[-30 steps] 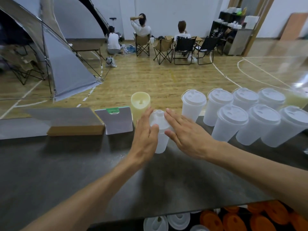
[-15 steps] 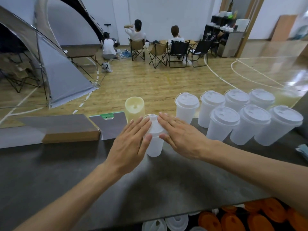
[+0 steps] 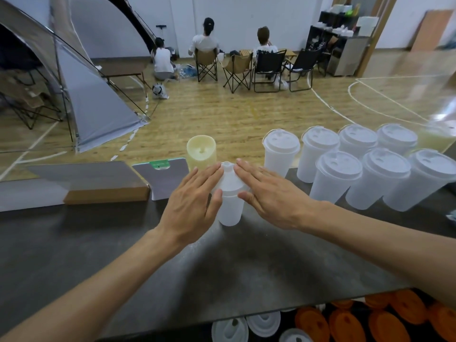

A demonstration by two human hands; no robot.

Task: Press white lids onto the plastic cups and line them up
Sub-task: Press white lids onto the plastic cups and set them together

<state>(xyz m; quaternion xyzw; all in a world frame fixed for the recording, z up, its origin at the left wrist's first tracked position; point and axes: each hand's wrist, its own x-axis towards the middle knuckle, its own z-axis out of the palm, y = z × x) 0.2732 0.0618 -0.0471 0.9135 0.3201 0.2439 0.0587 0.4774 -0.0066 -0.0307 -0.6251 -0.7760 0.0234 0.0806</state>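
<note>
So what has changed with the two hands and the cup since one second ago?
The left hand let go of the cup side and opened flat onto the white lid. The right hand stayed flat on the lid. The lidded cups at right stayed in rows.

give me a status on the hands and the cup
Left hand and right hand flat on white plastic lid. Translucent plastic cup upright on dark table. Nothing in the way.
</note>
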